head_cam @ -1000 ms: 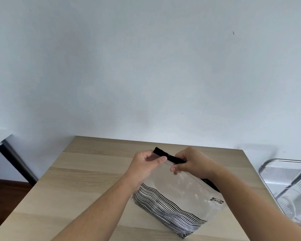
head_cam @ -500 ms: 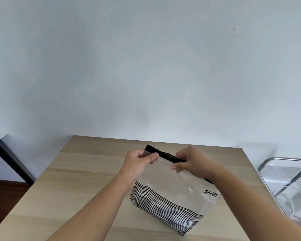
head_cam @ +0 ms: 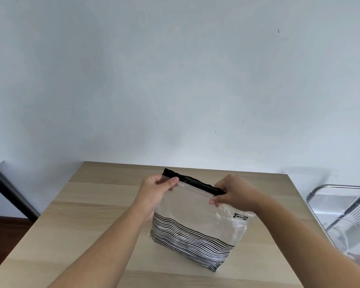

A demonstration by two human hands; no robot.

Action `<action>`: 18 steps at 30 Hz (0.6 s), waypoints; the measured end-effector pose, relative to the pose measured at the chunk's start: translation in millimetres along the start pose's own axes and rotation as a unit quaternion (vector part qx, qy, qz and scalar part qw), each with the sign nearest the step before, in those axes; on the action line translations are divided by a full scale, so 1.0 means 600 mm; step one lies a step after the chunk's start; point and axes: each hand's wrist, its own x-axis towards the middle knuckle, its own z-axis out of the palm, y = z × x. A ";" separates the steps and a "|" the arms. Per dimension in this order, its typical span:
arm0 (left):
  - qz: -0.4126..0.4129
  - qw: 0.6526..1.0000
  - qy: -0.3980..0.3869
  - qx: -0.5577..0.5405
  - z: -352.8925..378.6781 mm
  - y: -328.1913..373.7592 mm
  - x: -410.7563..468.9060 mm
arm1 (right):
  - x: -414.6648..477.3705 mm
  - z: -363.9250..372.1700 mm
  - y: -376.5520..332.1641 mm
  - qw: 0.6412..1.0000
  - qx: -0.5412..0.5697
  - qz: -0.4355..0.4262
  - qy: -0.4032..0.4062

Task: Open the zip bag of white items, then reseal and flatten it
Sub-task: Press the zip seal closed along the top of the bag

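A clear zip bag (head_cam: 195, 217) with a black top strip and black-and-white stripes along its bottom stands upright on the wooden table (head_cam: 87, 221). My left hand (head_cam: 157, 192) pinches the top left corner of the strip. My right hand (head_cam: 231, 193) pinches the strip near its right end. The strip is stretched straight between the two hands. A small dark logo sits on the bag's right side. The white items inside are hard to make out through the plastic.
A pale wall rises right behind the table's far edge. A metal-framed chair (head_cam: 341, 210) with a clear seat stands off the right side. A dark table leg (head_cam: 10, 196) slants at the far left.
My hands have spread apart along the top strip: the left hand slid to the left corner and the right hand toward the right end. The bag now stands more upright.
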 end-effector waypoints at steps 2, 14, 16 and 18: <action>0.002 1.000 0.001 0.001 -0.001 0.001 0.001 | 0.000 0.000 0.004 1.000 0.006 0.009 0.008; -0.001 1.000 0.020 0.016 -0.014 0.001 0.005 | -0.013 -0.011 0.016 0.999 -0.009 0.027 0.033; 0.000 1.000 0.022 0.020 -0.017 0.002 0.006 | -0.018 -0.012 0.019 0.999 -0.001 0.030 0.033; 0.003 0.999 0.028 0.020 -0.023 0.004 0.008 | -0.023 -0.017 0.023 0.999 0.005 0.037 0.028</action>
